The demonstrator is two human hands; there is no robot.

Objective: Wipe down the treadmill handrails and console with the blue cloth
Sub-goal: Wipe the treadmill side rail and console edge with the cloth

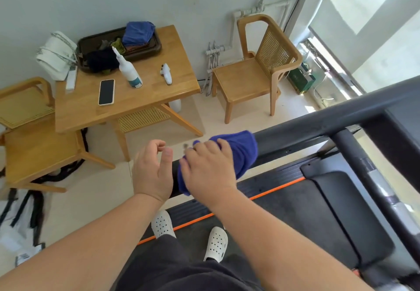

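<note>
Right grip (pixel 209 168), a bare hand, curls its fingers over the crumpled blue cloth (pixel 243 154) and holds it wrapped over the near end of the round black treadmill handrail (pixel 318 127). The left grip (pixel 152 170) hovers just beside it at the rail's end, holding nothing, with its fingers loosely bent and thumb raised. Below the hands, two white perforated clogs (pixel 162 223) stand on the dark treadmill belt (pixel 284 211) near its orange edge stripe. Well apart from the treadmill, a light wooden worktop (pixel 159 100) carries an upright white spray bottle (pixel 130 70), a black-screened phone (pixel 106 92) lying flat, and a dark rectangular tray (pixel 158 46) holding folded cloths.
</note>
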